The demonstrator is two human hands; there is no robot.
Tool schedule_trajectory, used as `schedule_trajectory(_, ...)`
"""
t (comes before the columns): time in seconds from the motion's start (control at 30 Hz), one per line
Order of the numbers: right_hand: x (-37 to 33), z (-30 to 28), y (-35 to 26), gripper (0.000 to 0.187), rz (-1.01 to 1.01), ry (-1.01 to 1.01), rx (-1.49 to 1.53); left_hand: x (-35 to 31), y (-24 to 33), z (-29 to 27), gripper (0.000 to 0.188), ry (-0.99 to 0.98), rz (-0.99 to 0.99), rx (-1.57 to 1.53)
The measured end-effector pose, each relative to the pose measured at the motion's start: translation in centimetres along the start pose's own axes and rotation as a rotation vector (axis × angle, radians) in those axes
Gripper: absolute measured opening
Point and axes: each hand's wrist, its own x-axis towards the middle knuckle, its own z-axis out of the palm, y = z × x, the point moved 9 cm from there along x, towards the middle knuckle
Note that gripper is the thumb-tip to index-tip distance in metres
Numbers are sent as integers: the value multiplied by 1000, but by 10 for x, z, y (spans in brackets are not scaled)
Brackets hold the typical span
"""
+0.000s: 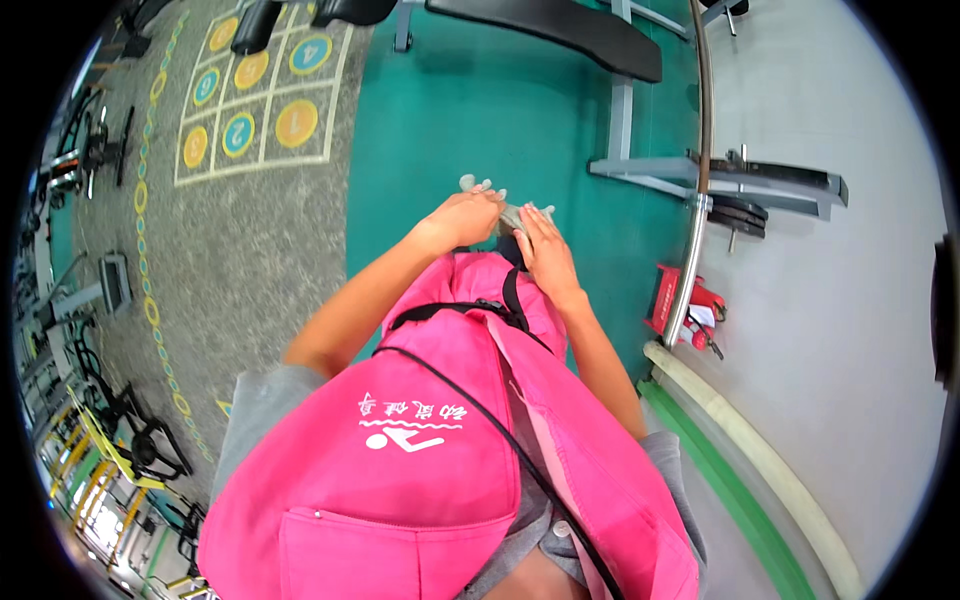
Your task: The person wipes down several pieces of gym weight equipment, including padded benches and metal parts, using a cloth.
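Note:
In front of my waist, both hands hold a pale grey-green glove (511, 217), crumpled, with its finger ends sticking out past my fingers. My left hand (468, 219) is closed around its left part. At the other side my right hand (547, 254) grips it, with its fingers fairly straight. Much of the glove is hidden by my hands, and I cannot tell whether it is one or a pair. Just below lies the pink vest (440, 370) I wear, with a black strap (430, 313) across it.
A black padded bench (560, 38) stands ahead, and a weight bench (740, 180) on the right. Beside a metal rail (690, 260) sits a red box (663, 298). Numbered floor squares (265, 90) mark the grey floor. Gym machines (120, 430) line the left.

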Motion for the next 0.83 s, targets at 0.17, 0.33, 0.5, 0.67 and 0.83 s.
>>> schedule_trajectory(0.17, 163, -20, 56, 41, -84, 94, -155, 113, -123, -62, 45, -56, -198, 33)
schedule_trajectory(0.33, 335, -13, 136, 35, -169, -12, -105, 204, -223, -121, 42, -44, -386, -67)
schedule_trajectory(0.5, 508, -35, 144, 77, -67, -273, -71, 267, -333, -190, 42, 150, -536, -177)
schedule_trajectory(0.67, 710, -14, 168, 94, -30, -351, -148, 374, -482, -242, 47, 284, -616, -134)
schedule_trajectory(0.83, 876, 104, 258, 90, -86, -103, -407, 506, -674, -189, 57, 510, -619, 156)
